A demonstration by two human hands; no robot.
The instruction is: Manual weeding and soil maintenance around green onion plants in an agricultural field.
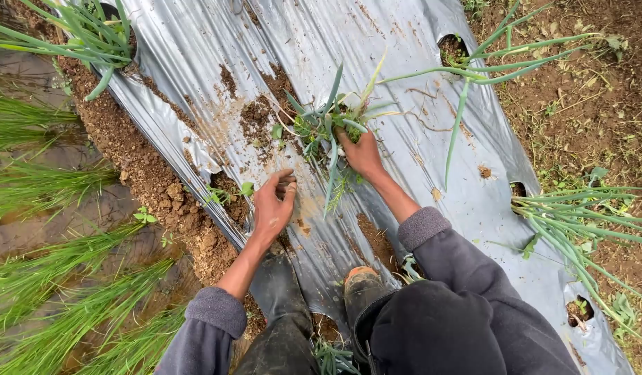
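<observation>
Right hand [362,154] reaches forward, arm extended, fingers clamped on a clump of green plants [326,121] on the silver plastic sheet [432,146]. Left hand [272,206] hovers nearby, fingers loosely curled, holding nothing.

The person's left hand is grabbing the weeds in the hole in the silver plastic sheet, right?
Not quite. In the head view the right hand grabs the weeds at the hole in the silver plastic sheet. The left hand hangs empty above the sheet.

Grey sleeves [217,312] with ribbed cuffs, dark trousers [279,340], muddy rubber boots [362,288].
</observation>
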